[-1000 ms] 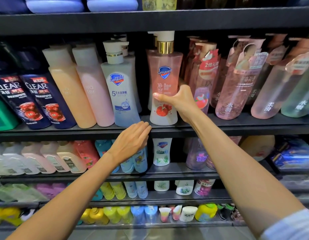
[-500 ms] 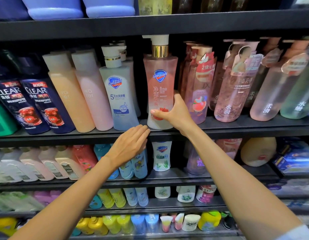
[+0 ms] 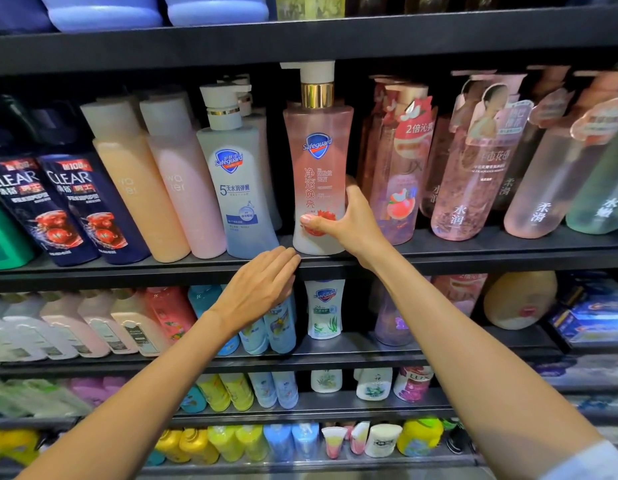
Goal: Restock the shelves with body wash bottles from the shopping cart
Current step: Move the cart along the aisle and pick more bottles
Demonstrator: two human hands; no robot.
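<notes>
A pink Safeguard body wash bottle [image 3: 317, 157] with a gold collar and white pump stands upright on the dark shelf [image 3: 474, 258], near its front edge. My right hand [image 3: 345, 223] grips its lower part, thumb across the front label and fingers round the right side. My left hand [image 3: 259, 285] is flat with straight fingers, its fingertips touching the shelf's front edge just below and left of the bottle. A white-blue Safeguard pump bottle [image 3: 236, 171] stands right beside it on the left. The shopping cart is out of view.
Peach [image 3: 138, 181] and pink bottles and dark CLEAR bottles [image 3: 82, 209] fill the shelf's left. Pink LUX-style bottles [image 3: 401, 168] crowd the right. The shelf above [image 3: 300, 39] sits just over the pump. Lower shelves hold several smaller bottles.
The pink bottle has come down onto the shelf and my right hand has slid lower on it. My left hand has stayed at the shelf edge.
</notes>
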